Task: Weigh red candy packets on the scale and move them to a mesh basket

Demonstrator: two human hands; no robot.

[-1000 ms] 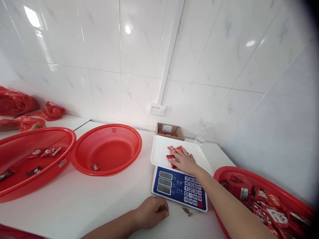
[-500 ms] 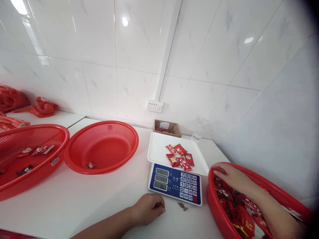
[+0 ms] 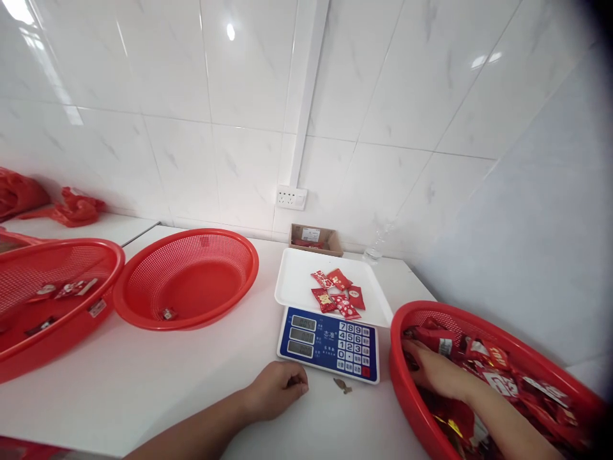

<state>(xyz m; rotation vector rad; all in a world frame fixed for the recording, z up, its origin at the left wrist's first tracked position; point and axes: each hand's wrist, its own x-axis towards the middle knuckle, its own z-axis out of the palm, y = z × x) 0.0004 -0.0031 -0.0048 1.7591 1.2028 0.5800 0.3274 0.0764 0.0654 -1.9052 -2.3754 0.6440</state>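
Evidently little threatens the shallow red plastic basket (image 3: pixel 62 345) at far left, with its few wrapped packets (image 3: pixel 71 289), or the round red perforated plastic basket (image 3: pixel 205 291) beside it, where one small packet (image 3: pixel 167 313) lies low on the near side. The left hand (image 3: pixel 278 390) rests just in front of the scale with the blue keypad panel (image 3: pixel 328 345); its grip is loosely curled, and whether anything is inside cannot be told. A forward nudge from it might jog the scale. Five small red pillow-shaped packets (image 3: pixel 324 300) lie loosely on the flat white tray (image 3: pixel 297 281); being slick-looking, they could slide if it were knocked. The tray's near right corner comes close to the red plastic basket (image 3: pixel 400 358) at right; if they touch, which is unclear, the reading could be off. The right hand (image 3: pixel 428 370) dips into that basket among heaped red packets (image 3: pixel 498 383), its grip hidden, so a catch on the rim or spilled packets seem possible. The white surface (image 3: pixel 158 364) bears a small brown scrap (image 3: pixel 342 385) before the scale. Crumpled red plastic bags (image 3: pixel 79 207) lie farther left; behind, a glossy veined white tile wall (image 3: pixel 249 179) carries a white socket (image 3: pixel 291 197), with a brown cardboard box (image 3: pixel 334 241) and a clear container (image 3: pixel 373 252) below.
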